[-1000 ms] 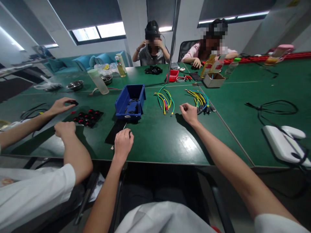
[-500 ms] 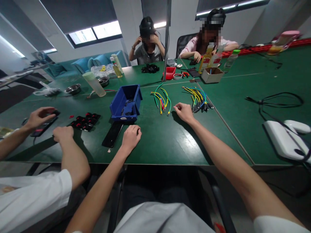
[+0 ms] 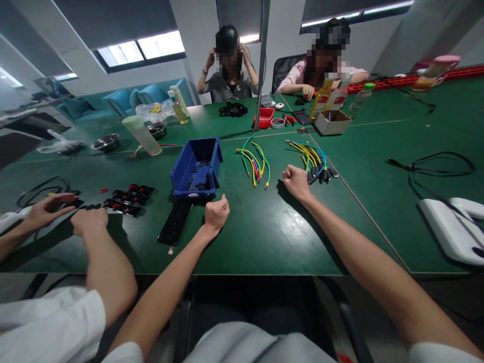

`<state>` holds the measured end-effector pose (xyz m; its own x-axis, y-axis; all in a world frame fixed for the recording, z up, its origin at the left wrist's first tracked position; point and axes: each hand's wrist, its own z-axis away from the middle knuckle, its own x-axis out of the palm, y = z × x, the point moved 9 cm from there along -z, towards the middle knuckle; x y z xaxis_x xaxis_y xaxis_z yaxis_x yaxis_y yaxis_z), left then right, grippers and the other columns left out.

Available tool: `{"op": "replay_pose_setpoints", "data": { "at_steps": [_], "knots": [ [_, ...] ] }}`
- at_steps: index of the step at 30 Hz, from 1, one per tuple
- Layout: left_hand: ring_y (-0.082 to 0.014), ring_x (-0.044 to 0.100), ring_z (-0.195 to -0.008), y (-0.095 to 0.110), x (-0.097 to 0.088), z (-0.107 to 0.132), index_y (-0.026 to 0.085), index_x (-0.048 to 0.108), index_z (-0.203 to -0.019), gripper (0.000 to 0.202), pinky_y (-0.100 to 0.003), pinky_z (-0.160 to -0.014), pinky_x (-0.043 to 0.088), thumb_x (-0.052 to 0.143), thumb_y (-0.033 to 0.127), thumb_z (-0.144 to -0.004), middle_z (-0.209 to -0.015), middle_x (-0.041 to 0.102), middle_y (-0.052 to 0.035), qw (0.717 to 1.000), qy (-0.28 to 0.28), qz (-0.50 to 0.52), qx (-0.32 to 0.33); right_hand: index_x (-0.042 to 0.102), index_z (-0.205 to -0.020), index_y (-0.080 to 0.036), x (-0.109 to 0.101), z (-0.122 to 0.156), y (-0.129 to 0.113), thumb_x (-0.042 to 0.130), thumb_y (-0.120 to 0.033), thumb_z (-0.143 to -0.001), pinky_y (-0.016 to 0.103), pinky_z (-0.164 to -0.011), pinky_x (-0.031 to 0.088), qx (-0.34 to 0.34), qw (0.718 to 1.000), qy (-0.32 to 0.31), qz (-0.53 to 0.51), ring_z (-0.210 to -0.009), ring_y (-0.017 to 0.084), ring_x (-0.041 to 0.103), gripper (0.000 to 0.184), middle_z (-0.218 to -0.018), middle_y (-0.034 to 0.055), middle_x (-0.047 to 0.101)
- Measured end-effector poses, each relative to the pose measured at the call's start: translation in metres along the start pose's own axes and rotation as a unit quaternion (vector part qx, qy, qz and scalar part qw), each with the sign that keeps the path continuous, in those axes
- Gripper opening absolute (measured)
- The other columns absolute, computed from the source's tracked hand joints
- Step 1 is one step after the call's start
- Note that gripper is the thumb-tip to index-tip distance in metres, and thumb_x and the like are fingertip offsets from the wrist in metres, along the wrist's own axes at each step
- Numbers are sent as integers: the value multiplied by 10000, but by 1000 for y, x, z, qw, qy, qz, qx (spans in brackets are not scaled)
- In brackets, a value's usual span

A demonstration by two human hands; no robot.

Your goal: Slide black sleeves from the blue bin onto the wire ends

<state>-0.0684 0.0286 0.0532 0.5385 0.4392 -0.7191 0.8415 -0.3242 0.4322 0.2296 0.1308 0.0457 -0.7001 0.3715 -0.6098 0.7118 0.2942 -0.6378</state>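
Note:
My left hand (image 3: 216, 212) rests on the green table (image 3: 260, 237) as a closed fist, just in front of the blue bin (image 3: 197, 169) and right of a flat black strip (image 3: 175, 222). Nothing shows in it. My right hand (image 3: 296, 181) is also a fist on the table, between a loose bundle of yellow, green and red wires (image 3: 254, 161) and a second bundle of coloured wires (image 3: 312, 159). Whether it holds anything cannot be seen.
A co-worker's two hands (image 3: 68, 214) sit at the left near black and red parts (image 3: 128, 197). Two people sit across the table. A pole (image 3: 261, 60), red tray (image 3: 264, 119), cardboard box (image 3: 331, 122), bottles and a white device (image 3: 449, 228) stand around.
My left hand has moved right, off the black strip, and curled into a fist. My right hand closed into a fist. The co-worker's hands slid left and nearer.

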Motion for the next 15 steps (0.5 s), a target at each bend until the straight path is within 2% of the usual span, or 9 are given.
{"op": "replay_pose_setpoints", "data": {
  "at_steps": [3, 6, 8, 10, 11, 12, 13, 15],
  "knots": [
    [-96, 227, -444, -10, -10, 0, 208, 192, -515, 391, -254, -509, 243, 427, 199, -828, -476, 190, 44, 998, 46, 15, -31, 194, -506, -216, -4, -1, 6, 455, -119, -625, 251, -515, 171, 28, 999, 21, -26, -492, 85, 246, 304, -505, -43, 203],
    [-93, 196, -458, -10, -14, 0, 205, 164, -522, 356, -249, -512, 243, 437, 149, -744, -491, 164, 47, 998, 49, 27, -27, 172, -499, -217, -7, -1, 10, 441, -117, -598, 254, -511, 141, 51, 997, 34, -44, -493, 77, 195, 304, -517, -44, 171],
    [-93, 190, -468, -15, -19, 0, 204, 150, -530, 361, -247, -513, 243, 443, 146, -733, -501, 153, 47, 996, 61, 36, -55, 204, -505, -219, -12, -1, 13, 450, -118, -598, 251, -510, 171, 71, 995, 52, -47, -504, 83, 215, 281, -524, -45, 191],
    [-92, 230, -476, -23, -24, 1, 209, 194, -544, 325, -241, -522, 263, 450, 150, -735, -510, 196, 48, 989, 88, 46, -106, 363, -565, -211, -18, 1, 15, 468, -118, -601, 245, -519, 244, 94, 992, 71, -40, -522, 99, 285, 144, -543, -45, 266],
    [-91, 269, -479, -26, -25, 3, 214, 262, -563, 268, -235, -530, 284, 455, 149, -736, -518, 240, 51, 986, 98, 54, -127, 476, -669, -198, -20, 3, 15, 473, -118, -612, 245, -537, 297, 104, 991, 76, -33, -540, 113, 339, 98, -567, -40, 331],
    [-92, 308, -479, -27, -26, 4, 220, 360, -616, 173, -230, -539, 309, 462, 146, -736, -526, 280, 56, 982, 106, 68, -141, 554, -837, -178, -21, 4, 13, 474, -119, -629, 251, -572, 354, 111, 990, 80, -27, -572, 128, 401, 231, -611, -26, 408],
    [-95, 336, -479, -27, -25, 5, 221, 456, -725, 80, -226, -551, 337, 468, 142, -737, -535, 303, 64, 979, 114, 85, -148, 563, -1031, -157, -22, 7, 9, 470, -122, -652, 264, -622, 407, 114, 990, 83, -23, -618, 144, 465, 392, -682, -2, 487],
    [-102, 378, -483, -21, -24, 6, 203, 512, -1019, 277, -224, -577, 391, 484, 145, -750, -561, 336, 76, 972, 133, 134, -139, 437, -1319, -144, -23, 11, -4, 446, -134, -711, 303, -740, 476, 106, 990, 87, -31, -738, 168, 568, 608, -883, 62, 589]
  ]
}}
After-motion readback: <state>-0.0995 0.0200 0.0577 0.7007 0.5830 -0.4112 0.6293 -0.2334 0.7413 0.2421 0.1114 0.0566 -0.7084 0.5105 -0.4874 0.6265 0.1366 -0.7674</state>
